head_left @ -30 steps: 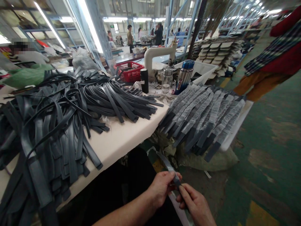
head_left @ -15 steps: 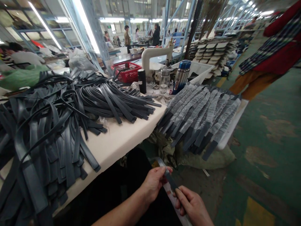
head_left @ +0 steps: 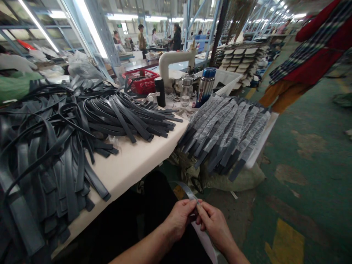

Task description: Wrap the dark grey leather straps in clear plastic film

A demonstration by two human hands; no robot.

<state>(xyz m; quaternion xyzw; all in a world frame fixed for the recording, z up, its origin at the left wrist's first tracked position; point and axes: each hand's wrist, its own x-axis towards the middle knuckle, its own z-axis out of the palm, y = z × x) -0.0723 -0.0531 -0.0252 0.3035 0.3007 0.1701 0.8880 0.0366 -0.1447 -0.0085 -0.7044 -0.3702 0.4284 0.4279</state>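
Observation:
A flat grey strap (head_left: 186, 190) is held low in the head view, over my dark-clothed legs. My left hand (head_left: 180, 218) pinches it between thumb and fingers. Right beside it, my right hand (head_left: 216, 223) is also closed on the strap, with the fingertips of both hands meeting. The strap's upper part curves away beyond my left hand. A pale, film-like length (head_left: 205, 240) hangs below the hands. The part of the strap between my fingers is hidden.
Loose dark straps (head_left: 68, 154) cover much of the cream table (head_left: 137, 161) to the left. Plastic-wrapped straps (head_left: 220, 128) lie to the right. Behind stand a red basket (head_left: 143, 81), a glass jar (head_left: 186, 91) and a steel flask (head_left: 205, 88). A person in red (head_left: 316, 62) stands at right.
My right hand has moved up and left along the strap, closing the gap to my left hand. The dark stretch between them is now covered. The view has turned slightly right.

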